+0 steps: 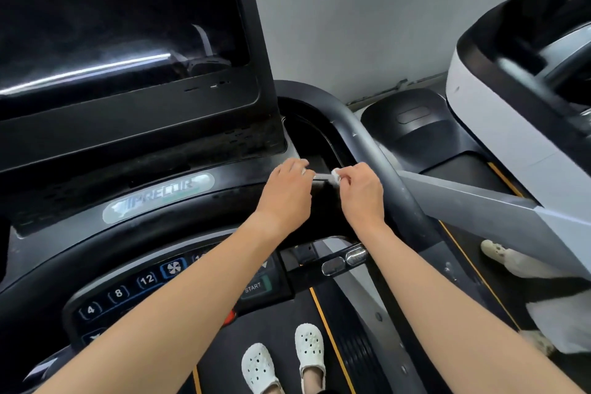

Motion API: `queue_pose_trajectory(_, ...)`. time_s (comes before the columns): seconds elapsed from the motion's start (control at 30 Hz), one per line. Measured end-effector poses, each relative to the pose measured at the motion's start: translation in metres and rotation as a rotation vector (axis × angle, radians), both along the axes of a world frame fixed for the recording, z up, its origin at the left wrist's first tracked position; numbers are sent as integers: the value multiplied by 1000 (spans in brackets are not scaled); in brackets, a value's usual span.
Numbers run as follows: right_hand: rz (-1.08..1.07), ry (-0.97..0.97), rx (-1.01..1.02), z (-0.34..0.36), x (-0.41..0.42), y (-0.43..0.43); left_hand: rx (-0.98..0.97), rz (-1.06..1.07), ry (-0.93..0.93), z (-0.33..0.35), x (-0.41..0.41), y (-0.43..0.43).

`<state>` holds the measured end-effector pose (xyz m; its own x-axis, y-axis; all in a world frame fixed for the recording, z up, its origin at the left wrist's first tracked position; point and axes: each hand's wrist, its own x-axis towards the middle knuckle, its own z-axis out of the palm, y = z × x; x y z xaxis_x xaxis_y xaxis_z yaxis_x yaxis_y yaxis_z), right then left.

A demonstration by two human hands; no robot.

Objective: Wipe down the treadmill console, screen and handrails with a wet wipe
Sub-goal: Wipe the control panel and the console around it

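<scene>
Wet wipe [335,175]: small, white, bunched, held just over the console's [160,198] side tray [315,141].
Left hand [287,189]: pinching one end.
Right hand [363,193]: pinching the other end.
Tray: dark, contents unclear.

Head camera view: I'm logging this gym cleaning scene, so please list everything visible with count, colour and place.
screen: one, black, upper left
console: one, black with numbered buttons, lower left
logo badge: one, silver, below the screen
handrail: one, dark grey, curving right of the console
belt: one, black with an orange edge line, bottom centre
neighbouring treadmill: one, white and black, right
wall: one, pale grey, top centre
second person: one, white clog showing, right edge
wet wipe: one, white, between both hands
clogs: two, white, on the belt
left hand: one, grip on the wipe
right hand: one, grip on the wipe
</scene>
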<state>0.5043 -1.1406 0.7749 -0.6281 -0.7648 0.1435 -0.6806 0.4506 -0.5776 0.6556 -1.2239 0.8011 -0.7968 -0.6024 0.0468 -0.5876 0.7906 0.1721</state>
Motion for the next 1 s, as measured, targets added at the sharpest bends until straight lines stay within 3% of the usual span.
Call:
queue_pose_trajectory(0.13,23,193,99,-12,-3,29,85,-63,-19,-2,-24,6)
queue_pose_trajectory(0.37,80,307,175,-41,11,38,-47,-82,-92,-13,-32,0)
queue_pose_trajectory(0.73,84,224,333,-16,9,-4,-25,-72,-41,-13,-35,-4)
queue_pose_trajectory(1.0,95,331,379,-21,13,21,-26,-58,-14,-18,-33,0)
